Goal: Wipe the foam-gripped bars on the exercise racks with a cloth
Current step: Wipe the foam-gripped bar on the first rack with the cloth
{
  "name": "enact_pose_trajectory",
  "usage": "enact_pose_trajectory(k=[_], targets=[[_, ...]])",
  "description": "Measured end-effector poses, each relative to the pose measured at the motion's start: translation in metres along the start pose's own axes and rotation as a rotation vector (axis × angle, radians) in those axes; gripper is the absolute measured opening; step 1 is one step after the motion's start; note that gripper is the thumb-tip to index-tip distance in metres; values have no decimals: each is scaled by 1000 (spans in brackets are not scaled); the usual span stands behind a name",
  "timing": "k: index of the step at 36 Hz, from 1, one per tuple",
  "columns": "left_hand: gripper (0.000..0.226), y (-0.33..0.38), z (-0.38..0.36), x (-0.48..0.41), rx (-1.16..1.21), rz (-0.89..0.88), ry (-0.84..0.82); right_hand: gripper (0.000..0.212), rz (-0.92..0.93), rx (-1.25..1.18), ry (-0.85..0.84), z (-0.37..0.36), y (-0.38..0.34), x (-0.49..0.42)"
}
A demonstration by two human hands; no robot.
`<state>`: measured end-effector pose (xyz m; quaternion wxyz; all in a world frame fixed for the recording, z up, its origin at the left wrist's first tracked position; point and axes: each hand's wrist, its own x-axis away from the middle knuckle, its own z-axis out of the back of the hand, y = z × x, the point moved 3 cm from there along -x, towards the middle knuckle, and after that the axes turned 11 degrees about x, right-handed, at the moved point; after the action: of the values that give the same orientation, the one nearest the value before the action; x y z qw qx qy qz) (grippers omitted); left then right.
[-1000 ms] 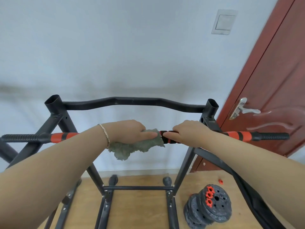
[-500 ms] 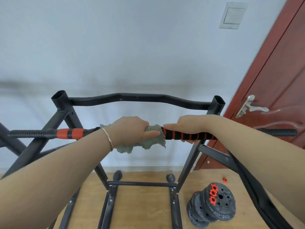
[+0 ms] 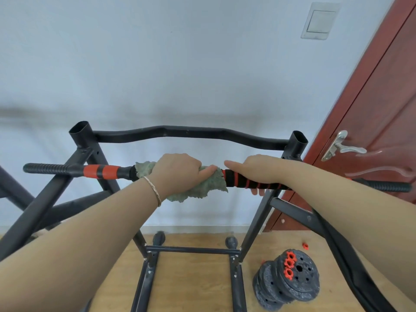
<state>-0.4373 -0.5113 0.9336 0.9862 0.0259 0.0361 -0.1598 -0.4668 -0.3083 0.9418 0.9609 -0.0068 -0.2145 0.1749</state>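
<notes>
A long bar (image 3: 103,172) with orange bands, threaded black ends and a black foam grip striped in red (image 3: 238,182) lies level across a black metal rack (image 3: 186,133). My left hand (image 3: 177,171) grips a grey-green cloth (image 3: 209,185) wrapped around the bar's middle. To its right, my right hand (image 3: 258,168) holds the foam grip, fingers curled over it and showing below. The bar's right end is partly hidden behind my right forearm.
A stack of black weight plates (image 3: 290,282) with orange collars lies on the wooden floor at the lower right. A red-brown door (image 3: 382,109) with a metal handle stands at the right. The white wall is close behind the rack. A black tube (image 3: 333,251) slopes down under my right arm.
My left hand and the cloth have slid left along the bar, uncovering more of the striped foam grip. The bar has shifted slightly left, and the view has tilted.
</notes>
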Motion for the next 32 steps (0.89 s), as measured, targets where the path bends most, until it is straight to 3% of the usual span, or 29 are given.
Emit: enact_pose_trajectory(k=[2,5,8,10,15,18,22,25,28,32], targets=[[58,1,0,4,-26,-4,30,86,-14,-86,-60,0,-2,-3],[63,0,-1,5,-55,10,65,78,-45,-40,44,-3,-5,-2],[67,0,-2,6,-41,20,89,100,52,288,220,-8,-6,-2],[70,-3,-2,6,-9,29,86,104,92,492,374,-17,-3,-1],[77,-15,0,10,5,79,79,70,3,563,743,-36,2,14],[74,-8,-1,12,-15,90,101,72,24,530,661,-25,-3,14],[72,-5,-1,11,-28,106,100,76,-12,242,225,-2,-7,1],[70,-5,-1,13,-50,95,110,77,-27,11,25,-1,-14,-10],[69,-5,-1,13,-44,100,113,72,-34,-43,31,-3,-18,-9],[71,-10,-1,15,-17,78,123,65,46,365,306,-7,-21,0]])
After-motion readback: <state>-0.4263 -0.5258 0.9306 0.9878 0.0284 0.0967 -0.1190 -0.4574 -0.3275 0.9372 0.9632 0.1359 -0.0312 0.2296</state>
